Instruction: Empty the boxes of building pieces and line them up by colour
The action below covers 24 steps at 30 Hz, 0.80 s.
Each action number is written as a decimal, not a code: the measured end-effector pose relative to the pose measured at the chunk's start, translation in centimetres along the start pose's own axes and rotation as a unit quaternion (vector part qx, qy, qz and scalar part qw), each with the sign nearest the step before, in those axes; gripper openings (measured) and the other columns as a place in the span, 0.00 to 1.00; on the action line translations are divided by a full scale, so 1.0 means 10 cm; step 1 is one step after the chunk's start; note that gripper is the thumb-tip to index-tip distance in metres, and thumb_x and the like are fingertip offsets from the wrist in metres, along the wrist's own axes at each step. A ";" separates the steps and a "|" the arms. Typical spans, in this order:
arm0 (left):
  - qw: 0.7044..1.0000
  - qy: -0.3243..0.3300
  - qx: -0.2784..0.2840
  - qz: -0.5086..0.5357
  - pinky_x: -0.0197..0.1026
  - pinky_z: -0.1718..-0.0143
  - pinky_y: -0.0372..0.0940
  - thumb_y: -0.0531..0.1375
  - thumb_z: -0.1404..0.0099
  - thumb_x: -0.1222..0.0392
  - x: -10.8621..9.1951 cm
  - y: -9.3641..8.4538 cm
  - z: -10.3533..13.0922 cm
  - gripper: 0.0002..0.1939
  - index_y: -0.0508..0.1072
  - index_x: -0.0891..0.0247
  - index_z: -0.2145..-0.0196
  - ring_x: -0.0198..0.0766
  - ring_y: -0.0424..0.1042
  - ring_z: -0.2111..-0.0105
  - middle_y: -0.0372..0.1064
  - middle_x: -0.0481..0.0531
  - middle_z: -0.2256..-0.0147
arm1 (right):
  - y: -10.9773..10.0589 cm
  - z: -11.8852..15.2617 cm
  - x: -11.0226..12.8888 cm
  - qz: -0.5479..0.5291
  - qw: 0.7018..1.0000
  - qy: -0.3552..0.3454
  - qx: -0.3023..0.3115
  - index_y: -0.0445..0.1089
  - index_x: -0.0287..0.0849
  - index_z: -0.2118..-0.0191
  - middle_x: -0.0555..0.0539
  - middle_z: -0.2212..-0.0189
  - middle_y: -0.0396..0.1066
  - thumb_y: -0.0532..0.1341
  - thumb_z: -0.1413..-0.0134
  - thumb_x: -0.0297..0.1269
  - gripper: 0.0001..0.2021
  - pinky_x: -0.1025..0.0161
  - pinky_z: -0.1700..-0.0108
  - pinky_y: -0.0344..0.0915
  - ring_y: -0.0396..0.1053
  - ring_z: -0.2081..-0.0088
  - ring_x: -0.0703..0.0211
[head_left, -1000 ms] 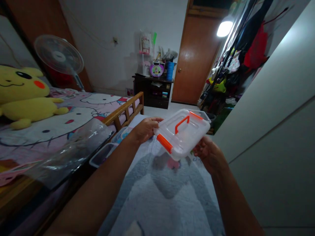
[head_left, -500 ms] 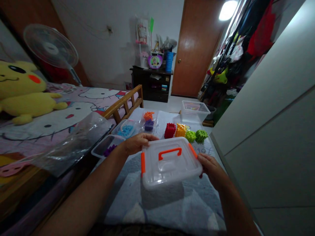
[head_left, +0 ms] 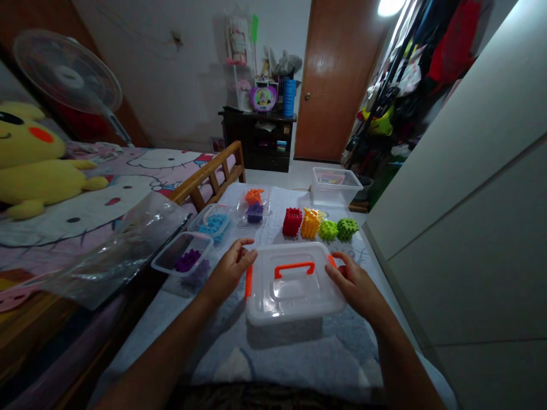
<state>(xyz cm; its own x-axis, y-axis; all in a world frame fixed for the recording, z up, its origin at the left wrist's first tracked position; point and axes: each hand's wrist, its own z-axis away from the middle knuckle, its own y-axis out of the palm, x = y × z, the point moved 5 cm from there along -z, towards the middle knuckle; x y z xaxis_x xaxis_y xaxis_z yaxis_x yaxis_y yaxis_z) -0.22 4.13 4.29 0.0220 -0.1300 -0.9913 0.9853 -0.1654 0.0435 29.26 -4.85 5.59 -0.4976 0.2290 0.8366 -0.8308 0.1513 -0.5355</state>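
Note:
A translucent lidded box (head_left: 294, 290) with an orange handle and orange side latches is in front of me over the cloth-covered table (head_left: 239, 353). At its upper left corner is my left hand (head_left: 233, 265), thumb and forefinger apart beside the orange latch. My right hand (head_left: 352, 282) has its thumb on the right edge of the lid by the other latch, its fingers around that corner. Behind the box stand a red block shape (head_left: 293, 222), a yellow one (head_left: 310, 223) and two green ones (head_left: 328, 229). The inside of the box is hard to make out.
To the left are open tubs with purple pieces (head_left: 187, 261) and blue pieces (head_left: 213, 224), and a tray (head_left: 265, 213) with orange and purple pieces. An empty clear bin (head_left: 335, 188) stands at the back. A wooden bed rail (head_left: 209, 176) borders the left side.
My left hand has drawn back slightly from the lid's top edge to its left corner. My right hand has moved up and inward onto the right latch. The view has shifted a little.

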 end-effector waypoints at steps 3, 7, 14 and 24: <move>0.996 -0.012 0.010 -0.088 0.38 0.70 0.61 0.71 0.47 0.51 0.01 0.00 0.24 0.26 0.73 0.56 0.51 0.43 0.71 0.72 0.72 0.46 0.73 | 0.01 -0.01 0.09 0.023 0.999 -0.030 0.006 0.71 0.47 0.52 0.46 0.67 0.77 0.59 0.42 0.52 0.18 0.58 0.62 0.64 0.75 0.65 0.48; 0.984 -0.002 -0.005 -0.176 0.41 0.63 0.63 0.68 0.44 0.47 -0.05 0.05 0.35 0.26 0.72 0.57 0.50 0.51 0.76 0.63 0.77 0.52 0.64 | 0.02 0.01 0.16 0.058 0.997 -0.050 0.016 0.71 0.46 0.54 0.41 0.61 0.78 0.54 0.38 0.49 0.16 0.56 0.56 0.65 0.75 0.58 0.45; 0.978 0.025 0.082 -0.189 0.46 0.56 0.67 0.54 0.32 0.41 0.02 0.10 0.27 0.29 0.64 0.61 0.41 0.51 0.76 0.56 0.76 0.57 0.51 | 0.06 0.06 0.19 0.076 0.993 -0.080 0.047 0.68 0.42 0.48 0.40 0.57 0.76 0.45 0.32 0.48 0.22 0.55 0.50 0.65 0.74 0.54 0.48; 0.997 0.001 0.076 -0.012 0.42 0.59 0.68 0.60 0.35 0.44 0.13 0.07 0.25 0.27 0.68 0.61 0.43 0.45 0.75 0.60 0.76 0.55 0.52 | 0.05 0.12 -0.14 -0.092 0.994 0.050 0.018 0.72 0.43 0.48 0.50 0.74 0.72 0.50 0.37 0.59 0.28 0.63 0.77 0.63 0.65 0.80 0.59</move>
<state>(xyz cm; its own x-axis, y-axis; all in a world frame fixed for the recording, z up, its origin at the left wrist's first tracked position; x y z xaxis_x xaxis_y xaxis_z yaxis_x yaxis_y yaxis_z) 0.04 1.44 3.37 -0.0017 -0.1224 -0.9925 0.9485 -0.3146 0.0371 29.20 -6.24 4.27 -0.3103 0.2948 0.9038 -0.9149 0.1657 -0.3682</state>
